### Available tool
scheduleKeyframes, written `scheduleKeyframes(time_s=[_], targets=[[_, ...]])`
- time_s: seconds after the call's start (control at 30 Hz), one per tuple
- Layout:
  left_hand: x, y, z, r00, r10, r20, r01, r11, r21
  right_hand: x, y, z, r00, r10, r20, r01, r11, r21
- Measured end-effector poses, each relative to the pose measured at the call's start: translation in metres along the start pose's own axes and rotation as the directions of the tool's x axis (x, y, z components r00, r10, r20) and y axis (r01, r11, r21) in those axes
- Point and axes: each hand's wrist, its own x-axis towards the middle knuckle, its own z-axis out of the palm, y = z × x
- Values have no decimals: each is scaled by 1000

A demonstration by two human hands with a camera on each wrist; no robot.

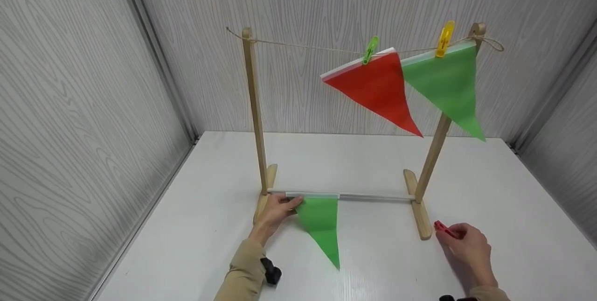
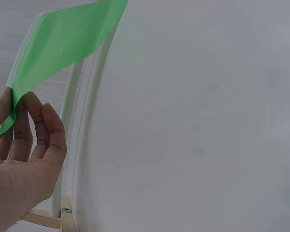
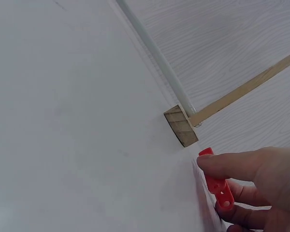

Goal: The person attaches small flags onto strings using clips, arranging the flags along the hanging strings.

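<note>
Between thumb and fingers, my left hand (image 1: 276,211) pinches a green triangular flag (image 1: 324,219) by the left end of its white top band. The flag's tip hangs down toward me, and the left wrist view shows the cloth (image 2: 67,41) stretching away from the fingers. At the right, my right hand (image 1: 468,245) holds a red clothespin (image 1: 445,229), gripped between thumb and fingers just beside the stand's right foot. In the right wrist view the red clothespin (image 3: 216,181) lies along the fingertips.
A wooden stand has a left post (image 1: 254,109), a right post (image 1: 438,151) and a white crossbar (image 1: 373,197). Along its string (image 1: 298,45) hang a red flag (image 1: 378,86) under a green clothespin (image 1: 371,50) and another green flag (image 1: 450,77) under a yellow clothespin (image 1: 445,39).
</note>
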Motion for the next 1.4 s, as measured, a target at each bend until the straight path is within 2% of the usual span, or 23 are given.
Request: scheduleKeyframes(time_s=[0.3, 0.4, 0.5, 0.6, 0.77, 0.87, 0.97, 1.07, 1.2, 1.4], targets=[[0, 1, 0, 1000, -5, -14, 5, 1000, -6, -4, -1, -1, 999, 5, -46, -1, 996, 84], [0, 2, 0, 1000, -4, -29, 4, 1000, -8, -6, -3, 0, 996, 19, -89, -6, 990, 138], [1, 3, 1, 998, -7, -57, 7, 1000, -17, -7, -6, 0, 991, 50, -122, -20, 973, 232], [1, 5, 1, 997, -4, -83, 1, 1000, -27, -7, -9, 1, 987, 81, -137, -27, 932, 360], [1, 5, 0, 996, 8, -92, -11, 999, -33, -5, -15, 4, 979, 116, -170, 1, 821, 571], [1, 4, -1, 996, 11, -84, -14, 999, -36, -4, -19, 6, 974, 132, -184, 16, 769, 639], [1, 3, -1, 997, 12, -78, -15, 999, -31, -4, -22, 8, 973, 137, -187, 28, 732, 681], [0, 4, -1, 997, 9, -81, -11, 1000, -29, -3, -26, 9, 979, 116, -170, 38, 707, 706], [-1, 7, 0, 997, 6, -79, -8, 999, -33, -4, -31, 10, 990, 60, -130, 51, 699, 714], [0, 12, -1, 995, 8, -95, -12, 999, -38, -9, -41, 12, 994, -83, -75, 111, 670, 734]])
